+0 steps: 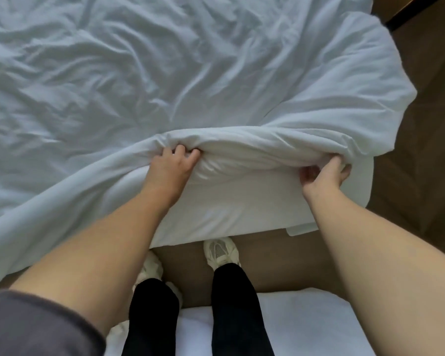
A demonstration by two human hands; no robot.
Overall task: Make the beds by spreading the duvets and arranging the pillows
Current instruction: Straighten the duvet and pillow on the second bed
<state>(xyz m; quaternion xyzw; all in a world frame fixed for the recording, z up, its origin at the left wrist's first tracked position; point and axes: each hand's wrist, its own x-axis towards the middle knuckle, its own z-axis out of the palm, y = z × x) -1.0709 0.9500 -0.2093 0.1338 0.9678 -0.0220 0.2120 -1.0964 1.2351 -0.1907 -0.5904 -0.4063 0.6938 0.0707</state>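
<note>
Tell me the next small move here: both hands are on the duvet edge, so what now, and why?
Probably draw the gripped edge toward you and down over the bed's side. The left hand and right hand both hold the duvet bunched in a fold along the bed's edge. This leaves the mattress side bare, while further left the duvet hangs over it.

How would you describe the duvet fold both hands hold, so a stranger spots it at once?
Start at the large bed covered by a wrinkled white duvet. Along its near edge, a thick fold bulges between the left hand and right hand. Unlike the flat creased spread, it alone is lifted.
</note>
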